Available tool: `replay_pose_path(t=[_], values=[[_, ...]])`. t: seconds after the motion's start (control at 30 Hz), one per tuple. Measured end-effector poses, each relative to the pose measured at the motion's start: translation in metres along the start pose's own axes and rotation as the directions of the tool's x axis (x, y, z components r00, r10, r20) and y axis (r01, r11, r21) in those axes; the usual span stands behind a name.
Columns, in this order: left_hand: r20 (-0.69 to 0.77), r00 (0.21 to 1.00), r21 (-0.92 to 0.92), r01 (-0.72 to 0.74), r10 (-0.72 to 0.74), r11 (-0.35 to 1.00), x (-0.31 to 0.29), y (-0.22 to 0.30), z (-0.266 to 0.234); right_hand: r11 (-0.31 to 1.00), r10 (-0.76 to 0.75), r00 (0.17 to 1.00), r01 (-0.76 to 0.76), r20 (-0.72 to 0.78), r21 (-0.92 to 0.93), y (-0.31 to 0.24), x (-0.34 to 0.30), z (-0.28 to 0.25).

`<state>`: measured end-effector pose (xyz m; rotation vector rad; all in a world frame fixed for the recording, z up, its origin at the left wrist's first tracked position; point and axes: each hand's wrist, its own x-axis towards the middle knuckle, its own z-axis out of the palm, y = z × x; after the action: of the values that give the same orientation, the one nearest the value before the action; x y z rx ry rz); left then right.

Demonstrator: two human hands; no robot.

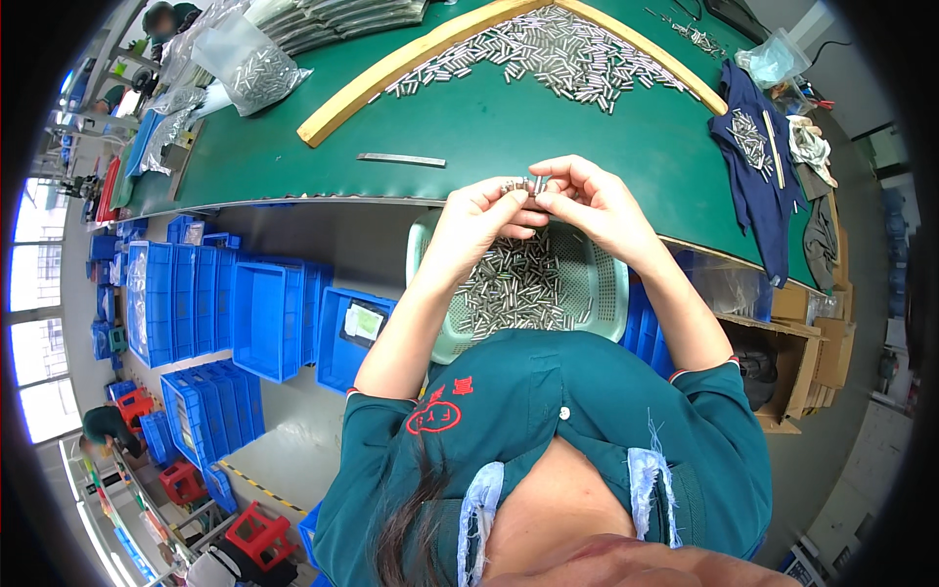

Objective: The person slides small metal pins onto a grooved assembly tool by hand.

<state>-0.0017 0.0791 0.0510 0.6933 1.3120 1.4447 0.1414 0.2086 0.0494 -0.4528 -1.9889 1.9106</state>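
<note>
My left hand (476,217) and my right hand (595,205) were up close together, fingertips pinched shut on a few small metal pins (523,185). The pins sat right between the two hands, some in the left fingers and one standing up against the right fingers. I could not tell how many there were; they were too small.

Just under the hands was a pale green basket (608,284) full of the same shiny pins. Past the hands, on the green table (548,137), lay a flat metal strip (401,159), and farther off a big heap of pins (548,49) inside a bent wooden frame (391,68).

I judged this was the step of fitting or sorting pins by hand. The next move called for a soft, steady pinch, so no pin slipped down into the basket.
</note>
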Motion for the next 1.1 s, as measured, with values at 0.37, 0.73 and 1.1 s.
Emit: replay_pose_path(t=[0.37, 0.73, 1.1], values=[[0.007, 1.0, 0.035, 0.022, -0.022, 0.999, -0.006, 0.0, 0.001, 0.977, -0.028, 0.998, 0.017, -0.05, -0.211, -0.01, -0.005, 0.004], [0.024, 1.0, 0.11, 0.009, -0.011, 0.994, -0.012, 0.003, 0.004, 0.996, 0.033, 0.999, -0.036, -0.035, -0.079, -0.009, -0.006, 0.005], [0.004, 1.0, 0.13, 0.025, -0.026, 0.991, -0.014, 0.006, 0.007, 0.998, 0.01, 1.0, -0.009, -0.01, 0.059, -0.008, -0.006, 0.006]])
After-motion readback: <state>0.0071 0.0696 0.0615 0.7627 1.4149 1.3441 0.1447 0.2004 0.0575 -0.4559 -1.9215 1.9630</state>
